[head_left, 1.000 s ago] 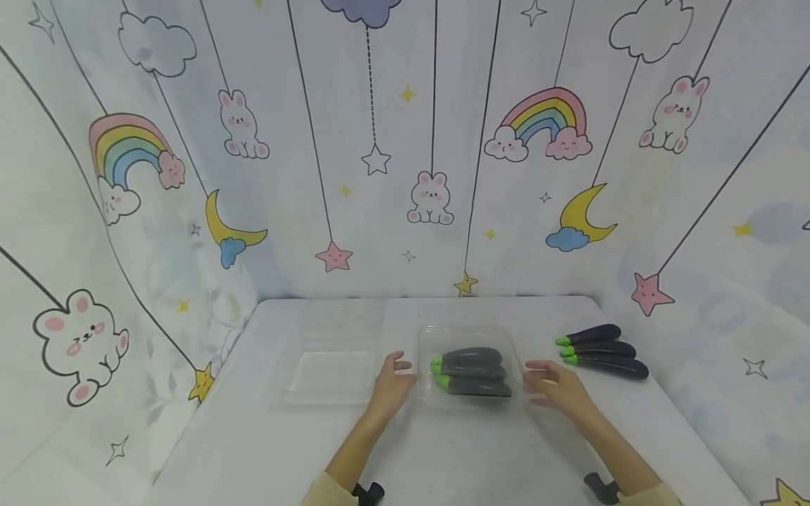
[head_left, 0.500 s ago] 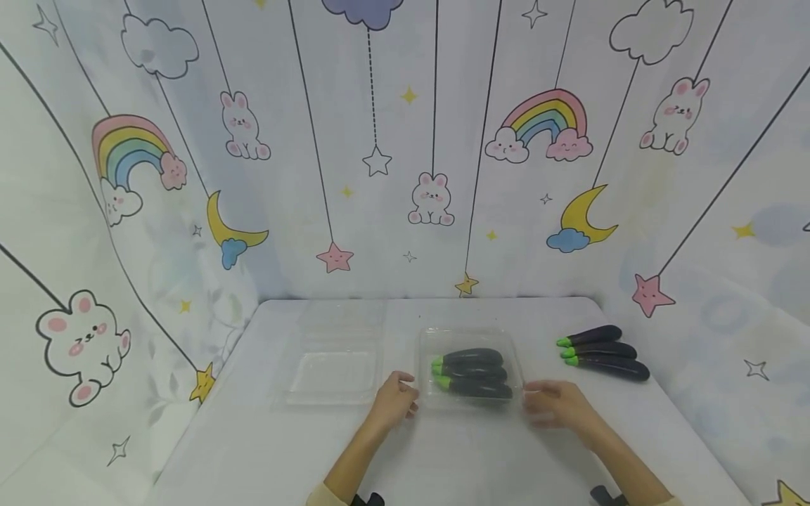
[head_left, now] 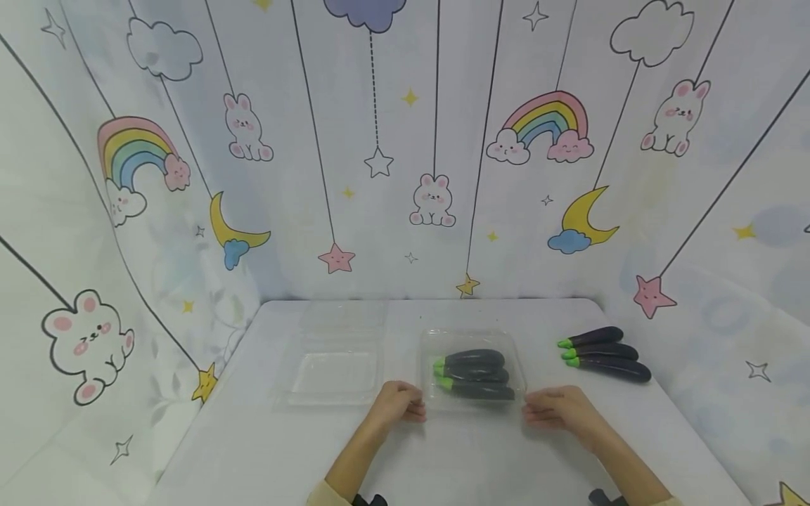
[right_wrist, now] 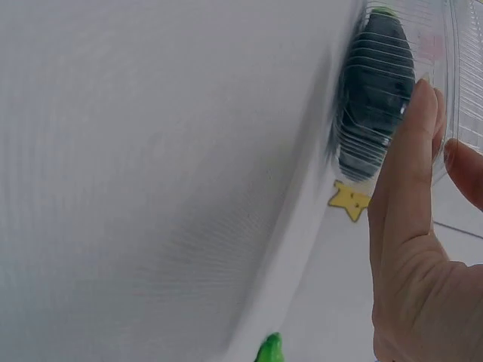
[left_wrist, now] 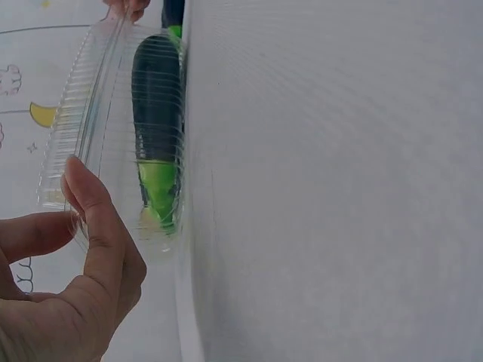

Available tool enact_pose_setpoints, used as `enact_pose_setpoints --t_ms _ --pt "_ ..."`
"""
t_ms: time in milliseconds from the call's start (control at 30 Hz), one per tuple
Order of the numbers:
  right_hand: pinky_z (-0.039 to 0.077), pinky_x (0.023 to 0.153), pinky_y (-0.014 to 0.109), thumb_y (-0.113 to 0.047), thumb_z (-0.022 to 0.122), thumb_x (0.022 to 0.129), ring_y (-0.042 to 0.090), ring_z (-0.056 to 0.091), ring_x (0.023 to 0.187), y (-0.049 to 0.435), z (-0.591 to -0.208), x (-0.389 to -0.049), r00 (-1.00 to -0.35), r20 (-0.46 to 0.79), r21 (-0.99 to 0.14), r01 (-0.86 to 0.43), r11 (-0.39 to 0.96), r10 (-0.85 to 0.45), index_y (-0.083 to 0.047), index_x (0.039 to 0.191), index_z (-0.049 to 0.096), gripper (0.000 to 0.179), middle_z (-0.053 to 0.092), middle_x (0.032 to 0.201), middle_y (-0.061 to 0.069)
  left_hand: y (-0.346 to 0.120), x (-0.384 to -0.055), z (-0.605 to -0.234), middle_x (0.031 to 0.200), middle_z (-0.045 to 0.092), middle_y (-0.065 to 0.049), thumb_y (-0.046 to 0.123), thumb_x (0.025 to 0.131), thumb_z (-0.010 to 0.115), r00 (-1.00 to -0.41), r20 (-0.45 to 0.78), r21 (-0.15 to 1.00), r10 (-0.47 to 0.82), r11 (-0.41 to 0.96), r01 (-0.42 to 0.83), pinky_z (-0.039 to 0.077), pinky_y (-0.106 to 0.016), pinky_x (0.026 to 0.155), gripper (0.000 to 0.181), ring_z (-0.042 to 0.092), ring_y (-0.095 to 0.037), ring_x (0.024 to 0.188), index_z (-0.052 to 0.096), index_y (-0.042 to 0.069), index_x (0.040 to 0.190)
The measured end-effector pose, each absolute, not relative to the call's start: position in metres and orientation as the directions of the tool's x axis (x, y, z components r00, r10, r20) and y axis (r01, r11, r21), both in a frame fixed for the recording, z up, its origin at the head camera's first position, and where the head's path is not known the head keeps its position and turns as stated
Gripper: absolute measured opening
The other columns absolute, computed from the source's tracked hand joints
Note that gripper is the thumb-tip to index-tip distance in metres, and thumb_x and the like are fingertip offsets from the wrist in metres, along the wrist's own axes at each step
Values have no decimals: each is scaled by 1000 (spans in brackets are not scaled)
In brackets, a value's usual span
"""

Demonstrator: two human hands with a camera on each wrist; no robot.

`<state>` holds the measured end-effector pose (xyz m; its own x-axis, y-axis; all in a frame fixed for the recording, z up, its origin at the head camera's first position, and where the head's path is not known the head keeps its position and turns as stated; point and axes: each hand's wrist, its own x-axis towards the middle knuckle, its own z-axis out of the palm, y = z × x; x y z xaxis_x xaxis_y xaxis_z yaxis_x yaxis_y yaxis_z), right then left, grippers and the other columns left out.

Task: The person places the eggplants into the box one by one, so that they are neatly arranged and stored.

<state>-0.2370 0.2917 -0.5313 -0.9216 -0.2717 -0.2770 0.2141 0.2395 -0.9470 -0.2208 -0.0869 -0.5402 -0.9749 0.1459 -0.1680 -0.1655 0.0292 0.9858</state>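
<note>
A clear plastic clamshell box (head_left: pixel 462 337) stands in the middle of the table with its lid over its base. Inside it lie three dark eggplants (head_left: pixel 474 358) with green stems, side by side. My left hand (head_left: pixel 397 406) is at the front left corner; in the left wrist view its thumb and fingers (left_wrist: pixel 106 226) pinch the box's rim. At the front right corner, my right hand (head_left: pixel 560 407) also pinches the rim, its fingers (right_wrist: pixel 407 173) along the ribbed base and the thumb on the lid side.
To the left, a second clear plastic box (head_left: pixel 335 402) lies opened flat. Several more eggplants (head_left: pixel 607 351) rest in a group at the right edge of the white table (head_left: pixel 468 464). A patterned cloth (head_left: pixel 392 105) hangs behind and at the sides.
Both hands have moved from the box's sides toward its front corners, nearer to me, and their fingers have closed on the rim. The box and eggplants stay in place.
</note>
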Motion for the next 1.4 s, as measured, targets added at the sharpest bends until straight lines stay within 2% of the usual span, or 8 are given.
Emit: enact_pose_setpoints --t_ms 200,433,600,800,1100,1400 --pt "65 87 41 -16 69 101 26 78 95 293 -533 -239 -917 -272 -956 224 189 -291 18 125 64 42 77 107 21 -86 -221 -539 87 69 -15 4 99 60 -968 -175 984 179 6 -177 67 -38 75 33 73 -19 73 59 -24 116" --pt "65 85 39 -13 69 99 24 78 92 289 -532 -236 -933 -234 -962 181 207 -272 17 121 66 38 78 103 18 -86 -220 -540 86 69 -15 -2 96 60 -973 -159 987 168 2 -161 67 -37 73 27 72 -18 71 61 -23 113" --pt "65 84 38 -19 71 99 24 78 91 285 -531 -235 -947 -261 -950 217 225 -188 15 125 65 43 78 103 17 -86 -222 -541 86 69 -15 1 98 60 -976 -145 989 164 3 -147 67 -38 73 27 72 -18 71 61 -22 111" --pt "66 81 40 -27 73 98 24 76 86 277 -530 -235 -947 -317 -921 294 255 -50 12 128 64 50 76 94 12 -84 -224 -539 90 68 -15 7 101 61 -976 -156 988 153 23 -155 67 -38 73 27 69 -17 71 60 -17 114" --pt "65 83 38 -25 73 99 23 77 90 283 -533 -240 -958 -286 -941 276 197 -27 10 130 64 48 78 101 14 -80 -232 -535 88 70 -15 9 100 64 -972 -168 986 165 9 -169 67 -36 71 24 69 -15 69 61 -11 113" --pt "66 80 34 -22 72 100 18 77 85 288 -532 -256 -970 -244 -955 241 170 2 13 130 63 47 79 97 9 -70 -246 -532 94 70 -18 6 102 61 -976 -152 988 156 7 -152 67 -38 77 31 72 -19 77 58 -18 122"
